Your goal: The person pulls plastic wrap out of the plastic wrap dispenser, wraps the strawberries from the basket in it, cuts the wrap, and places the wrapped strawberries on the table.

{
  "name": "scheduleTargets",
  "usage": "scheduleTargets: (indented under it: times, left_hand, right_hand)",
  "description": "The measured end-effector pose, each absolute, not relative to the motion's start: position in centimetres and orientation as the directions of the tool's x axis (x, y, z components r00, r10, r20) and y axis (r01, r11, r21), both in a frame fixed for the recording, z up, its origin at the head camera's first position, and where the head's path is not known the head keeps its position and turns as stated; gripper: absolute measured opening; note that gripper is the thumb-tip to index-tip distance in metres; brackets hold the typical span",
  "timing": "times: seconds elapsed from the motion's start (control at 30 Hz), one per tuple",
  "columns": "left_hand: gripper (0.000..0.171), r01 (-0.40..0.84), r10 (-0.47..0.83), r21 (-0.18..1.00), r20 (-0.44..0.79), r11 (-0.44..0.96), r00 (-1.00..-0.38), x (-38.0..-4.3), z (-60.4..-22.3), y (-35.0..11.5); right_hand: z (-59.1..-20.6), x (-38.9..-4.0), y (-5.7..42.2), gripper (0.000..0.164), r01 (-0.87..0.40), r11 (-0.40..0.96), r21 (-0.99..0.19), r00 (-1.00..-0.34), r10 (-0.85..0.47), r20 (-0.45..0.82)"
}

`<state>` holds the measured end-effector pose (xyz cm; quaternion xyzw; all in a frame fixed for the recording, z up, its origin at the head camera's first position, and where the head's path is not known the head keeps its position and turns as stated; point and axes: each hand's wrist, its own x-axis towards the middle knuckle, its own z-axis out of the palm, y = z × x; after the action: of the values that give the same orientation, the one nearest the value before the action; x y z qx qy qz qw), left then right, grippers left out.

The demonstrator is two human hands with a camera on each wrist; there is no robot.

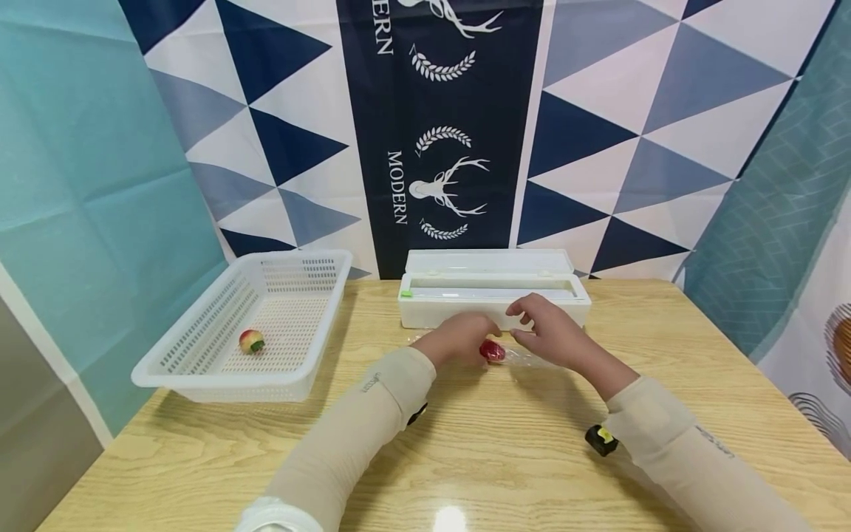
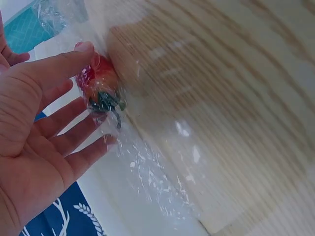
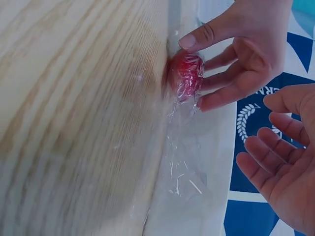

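Observation:
A small red fruit (image 1: 493,351) with green leaves is wrapped in clear plastic film (image 3: 179,162). My left hand (image 1: 459,336) holds it between thumb and fingers, close over the wooden table. In the left wrist view, the green leaves of the fruit (image 2: 101,81) show through the film, which trails off to both sides. To the right of the fruit is my right hand (image 1: 548,332), its fingers loosely bent and apart with nothing between them. A white film dispenser box (image 1: 495,314), lid raised, stands just behind both hands.
On the left of the table (image 1: 505,458) stands a white perforated basket (image 1: 306,380). Inside it lies a red and yellow fruit (image 1: 250,341) with a green leaf. A patterned cloth (image 1: 445,111) hangs behind the table.

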<state>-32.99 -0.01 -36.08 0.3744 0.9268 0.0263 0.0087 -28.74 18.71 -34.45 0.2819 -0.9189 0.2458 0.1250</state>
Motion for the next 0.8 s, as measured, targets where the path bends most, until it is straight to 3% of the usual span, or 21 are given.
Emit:
scheduleTargets:
  times: [0.27,0.8]
  left_hand:
    - [0.027,0.725,0.726,-0.012,0.012,0.688,-0.688,-33.1,-36.4,0.4]
    - [0.017,0.68,0.678,-0.025,0.11,0.733,-0.727,-31.2,-34.3,-1.0]
  right_hand:
    - [-35.0,-28.3,19.2,0.033,-0.572,0.728,-0.377,-0.815,-0.454,0.36]
    - [-33.1,-25.6,18.7,0.021,-0.621,0.68,-0.39,-0.773,-0.45,0.447]
